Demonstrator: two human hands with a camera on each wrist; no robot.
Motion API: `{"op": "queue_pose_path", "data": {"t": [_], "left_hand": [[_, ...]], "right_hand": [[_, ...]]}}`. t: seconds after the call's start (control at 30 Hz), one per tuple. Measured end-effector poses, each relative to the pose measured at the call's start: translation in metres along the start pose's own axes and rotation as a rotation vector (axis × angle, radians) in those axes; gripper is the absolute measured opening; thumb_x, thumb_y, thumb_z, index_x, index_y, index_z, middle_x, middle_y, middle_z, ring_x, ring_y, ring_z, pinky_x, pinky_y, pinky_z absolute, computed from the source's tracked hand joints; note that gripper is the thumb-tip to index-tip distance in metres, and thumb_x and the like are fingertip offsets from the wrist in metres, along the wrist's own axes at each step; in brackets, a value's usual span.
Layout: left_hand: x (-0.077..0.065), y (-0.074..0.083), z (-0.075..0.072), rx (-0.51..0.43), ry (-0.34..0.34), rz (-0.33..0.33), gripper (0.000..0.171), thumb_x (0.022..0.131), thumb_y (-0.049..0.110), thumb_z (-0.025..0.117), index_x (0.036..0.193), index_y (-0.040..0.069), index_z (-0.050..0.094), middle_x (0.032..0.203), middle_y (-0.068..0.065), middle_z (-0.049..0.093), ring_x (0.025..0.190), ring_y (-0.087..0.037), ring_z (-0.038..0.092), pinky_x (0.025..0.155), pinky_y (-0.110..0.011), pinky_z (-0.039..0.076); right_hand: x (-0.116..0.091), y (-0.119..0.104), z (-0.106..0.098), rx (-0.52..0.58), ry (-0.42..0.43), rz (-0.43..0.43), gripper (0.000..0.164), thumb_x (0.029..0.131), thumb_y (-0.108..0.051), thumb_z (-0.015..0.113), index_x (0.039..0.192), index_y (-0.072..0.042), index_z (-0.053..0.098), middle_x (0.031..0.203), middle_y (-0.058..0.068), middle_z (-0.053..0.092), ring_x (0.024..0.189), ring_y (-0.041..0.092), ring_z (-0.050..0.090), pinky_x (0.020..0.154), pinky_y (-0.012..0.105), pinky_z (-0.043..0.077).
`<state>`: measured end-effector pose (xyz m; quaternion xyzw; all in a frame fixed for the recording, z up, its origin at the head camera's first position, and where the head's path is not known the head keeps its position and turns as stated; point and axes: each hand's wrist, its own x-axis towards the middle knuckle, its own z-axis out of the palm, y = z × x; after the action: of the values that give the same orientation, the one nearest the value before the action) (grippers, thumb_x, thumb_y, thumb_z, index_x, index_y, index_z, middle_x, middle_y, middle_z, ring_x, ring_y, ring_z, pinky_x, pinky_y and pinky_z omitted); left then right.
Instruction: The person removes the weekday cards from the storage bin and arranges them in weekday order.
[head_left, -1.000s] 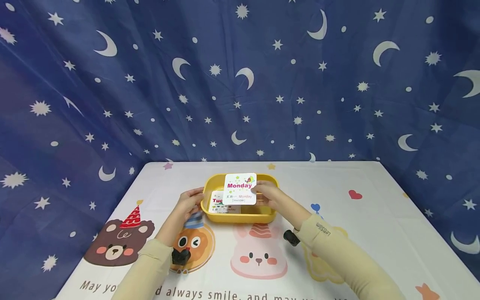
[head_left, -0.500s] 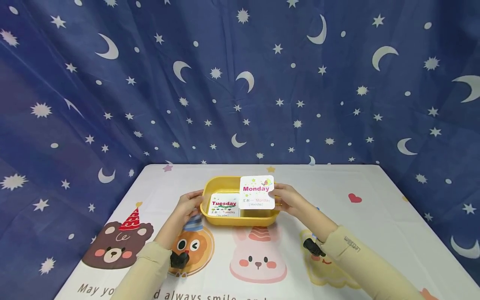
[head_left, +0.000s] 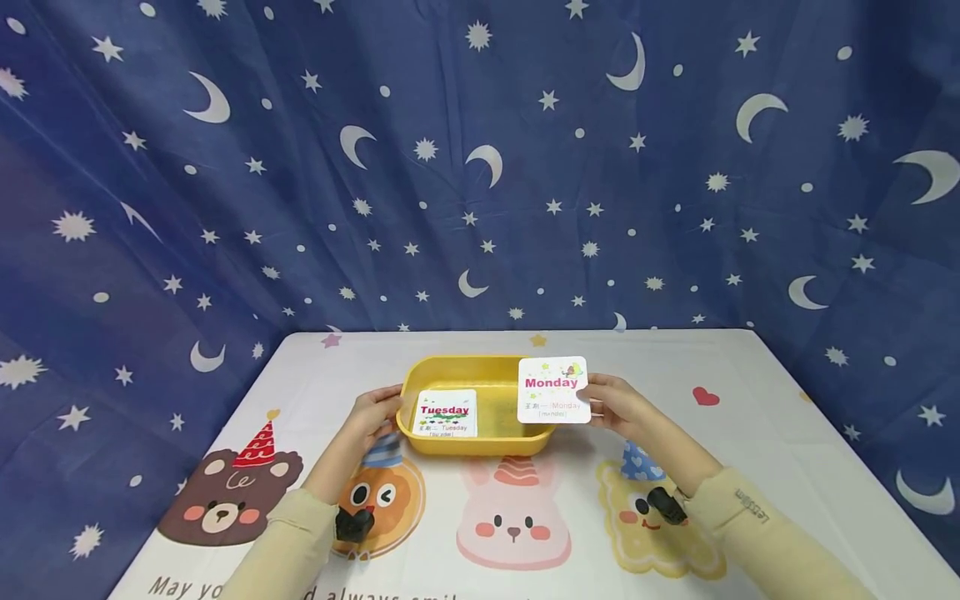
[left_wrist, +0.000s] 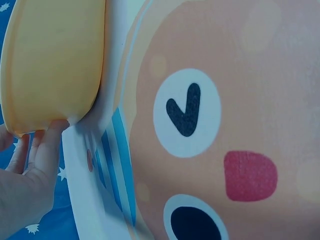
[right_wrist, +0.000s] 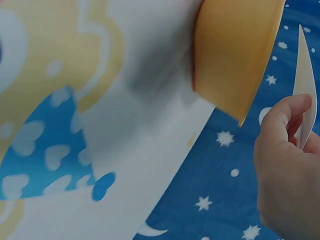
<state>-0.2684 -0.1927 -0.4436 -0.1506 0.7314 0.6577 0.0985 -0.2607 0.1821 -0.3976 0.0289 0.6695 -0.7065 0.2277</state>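
Observation:
My left hand is at the left end of a yellow plastic tray, its fairly straight fingers against the outer wall. In the left wrist view, the fingertips meet the end of the tray. A white "Tuesday" card lies face up inside, on the left. Between thumb and fingers, my right hand pinches the right edge of a white "Monday" card, raised over the tray's right end. The right wrist view shows this card nearly edge-on, slightly bowed, beside the tray.
A white tablecloth printed with cartoon animals, hearts and lettering covers the table. Behind it hangs a dark blue curtain with moons and stars. A black wrist device is on the left wrist, another device on the right.
My right hand has carried the "Monday" card rightward from over the tray's middle to its right end, uncovering the "Tuesday" card. My left hand stays at the tray's left end.

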Motion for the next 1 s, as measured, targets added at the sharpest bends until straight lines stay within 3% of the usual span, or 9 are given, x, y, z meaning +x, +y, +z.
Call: {"op": "queue_pose_path", "data": {"t": [0.17,0.47,0.63,0.9,1.0], "left_hand": [[-0.001,0.0,-0.001,-0.011,0.003,-0.001,0.043,0.095,0.008,0.049,0.137,0.0,0.044,0.13,-0.022,0.05,0.089,-0.014,0.056,0.071,-0.022,0.055],[0.0,0.0,-0.001,-0.029,0.008,-0.003,0.043,0.095,0.006,0.049,0.137,0.0,0.045,0.126,-0.021,0.053,0.082,-0.011,0.055,0.064,-0.02,0.053],[0.001,0.001,-0.001,-0.041,-0.007,0.006,0.044,0.096,0.006,0.048,0.139,0.001,0.042,0.134,-0.024,0.048,0.081,-0.011,0.056,0.064,-0.02,0.053],[0.0,-0.001,0.001,-0.023,0.0,-0.001,0.042,0.096,0.008,0.048,0.137,-0.001,0.044,0.13,-0.023,0.05,0.088,-0.014,0.055,0.068,-0.022,0.055],[0.0,0.0,0.001,-0.02,0.002,0.003,0.041,0.096,0.008,0.048,0.137,-0.001,0.045,0.127,-0.022,0.051,0.089,-0.014,0.055,0.067,-0.021,0.055]], "right_hand": [[-0.001,-0.001,-0.015,0.033,0.004,0.005,0.054,0.092,-0.002,0.046,0.14,0.01,0.025,0.083,-0.006,0.064,0.073,0.008,0.065,0.065,0.021,0.057],[0.005,-0.002,-0.037,0.027,0.091,0.044,0.059,0.095,-0.005,0.046,0.145,0.006,0.019,0.081,-0.007,0.062,0.073,0.007,0.064,0.068,0.024,0.058],[0.015,-0.002,-0.048,0.006,0.139,0.061,0.057,0.095,-0.005,0.044,0.145,0.007,0.019,0.081,-0.006,0.06,0.071,0.007,0.061,0.066,0.022,0.056],[0.042,0.003,-0.062,-0.056,0.265,0.14,0.057,0.095,-0.007,0.044,0.146,0.004,0.022,0.12,0.014,0.045,0.083,0.013,0.052,0.065,0.018,0.051],[0.051,0.006,-0.065,-0.099,0.278,0.128,0.056,0.095,-0.005,0.044,0.145,0.007,0.023,0.123,0.016,0.045,0.084,0.014,0.051,0.065,0.018,0.051]]}}
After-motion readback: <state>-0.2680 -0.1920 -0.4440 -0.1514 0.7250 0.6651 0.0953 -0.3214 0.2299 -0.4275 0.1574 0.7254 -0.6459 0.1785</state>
